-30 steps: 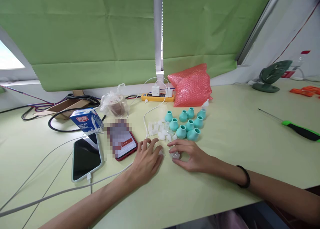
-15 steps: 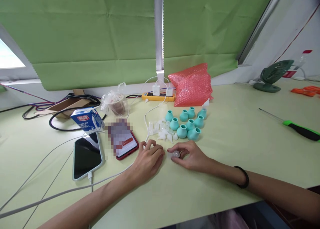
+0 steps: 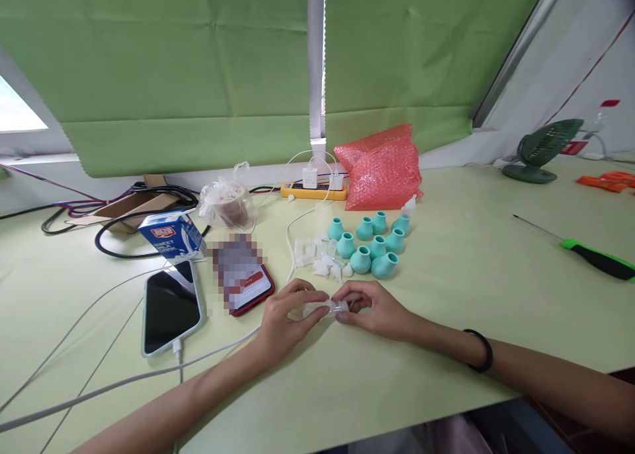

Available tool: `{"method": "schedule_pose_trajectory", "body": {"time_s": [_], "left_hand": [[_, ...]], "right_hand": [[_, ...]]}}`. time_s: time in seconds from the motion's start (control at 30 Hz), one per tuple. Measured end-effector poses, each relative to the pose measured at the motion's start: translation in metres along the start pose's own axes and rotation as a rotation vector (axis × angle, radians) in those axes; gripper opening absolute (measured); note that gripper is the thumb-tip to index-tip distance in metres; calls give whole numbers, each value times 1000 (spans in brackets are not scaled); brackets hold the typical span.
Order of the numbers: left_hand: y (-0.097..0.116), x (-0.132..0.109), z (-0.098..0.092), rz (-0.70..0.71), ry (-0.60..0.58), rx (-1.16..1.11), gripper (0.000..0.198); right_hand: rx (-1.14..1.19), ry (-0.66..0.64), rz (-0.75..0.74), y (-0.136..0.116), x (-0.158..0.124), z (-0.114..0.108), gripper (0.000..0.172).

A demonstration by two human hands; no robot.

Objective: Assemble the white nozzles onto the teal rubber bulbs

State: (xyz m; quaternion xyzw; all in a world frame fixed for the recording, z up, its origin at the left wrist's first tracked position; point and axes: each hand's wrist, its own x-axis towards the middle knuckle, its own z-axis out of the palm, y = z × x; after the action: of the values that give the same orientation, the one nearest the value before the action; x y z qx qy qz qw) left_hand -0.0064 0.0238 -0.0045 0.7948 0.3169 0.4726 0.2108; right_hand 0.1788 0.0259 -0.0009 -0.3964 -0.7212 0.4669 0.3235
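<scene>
While the left hand [image 3: 284,318] and the right hand [image 3: 380,312] come near to each other, both pinch a clear plastic piece [image 3: 338,307] with thumb and finger, in front of the near part of the counter [image 3: 446,348]. It is small and the fingers cover much of it, so I cannot tell whether it is one part or two parts set end to end.

Such smooth plastic could slip, I think, if the two pinches press unevenly, and then it may jump away. Near the left forearm [image 3: 213,384], a charging plug [image 3: 177,349] sits in the mint-cased phone [image 3: 173,308]; its cable goes down behind this arm, so a careless pull could drag the phone. Just beyond the fingers lies a loose pile of clear and white parts [image 3: 321,269], which the knuckles could scatter by reaching forward. The turquoise bulbs [image 3: 361,260] beside it have round bodies, therefore a light knock might tip or roll them.

As for writing, the red-cased phone [image 3: 255,292] has a partly pixelated screen, where no word is readable. Behind it, the blue carton [image 3: 171,235] says "SWEET MILK DRINK", under a red brand mark too small to read. Farthest, the bottle [image 3: 598,120] carries a red label without legible letters.
</scene>
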Motion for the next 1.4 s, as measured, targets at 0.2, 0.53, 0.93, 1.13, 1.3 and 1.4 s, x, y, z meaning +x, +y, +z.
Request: {"method": "schedule_pose_trajectory", "body": {"time_s": [0.2, 0.53, 0.93, 1.13, 1.3, 1.4], "left_hand": [[-3, 2, 0, -18, -38, -84, 11], [-2, 4, 1, 154, -40, 41, 16], [-1, -2, -1, 245, -194, 264, 26], [5, 2, -5, 221, -269, 226, 28], [9, 1, -7, 185, -223, 258, 31], [7, -1, -6, 210, -219, 319, 31]], "right_hand": [[-5, -31, -17, 1, -1, 1, 17], [14, -35, -14, -1, 0, 1, 20], [-18, 8, -29, 2, -1, 1, 19], [-32, 54, -78, 2, -2, 3, 18], [-58, 126, -195, 3, -3, 4, 21], [-52, 146, -202, 4, -3, 5, 20]]}}
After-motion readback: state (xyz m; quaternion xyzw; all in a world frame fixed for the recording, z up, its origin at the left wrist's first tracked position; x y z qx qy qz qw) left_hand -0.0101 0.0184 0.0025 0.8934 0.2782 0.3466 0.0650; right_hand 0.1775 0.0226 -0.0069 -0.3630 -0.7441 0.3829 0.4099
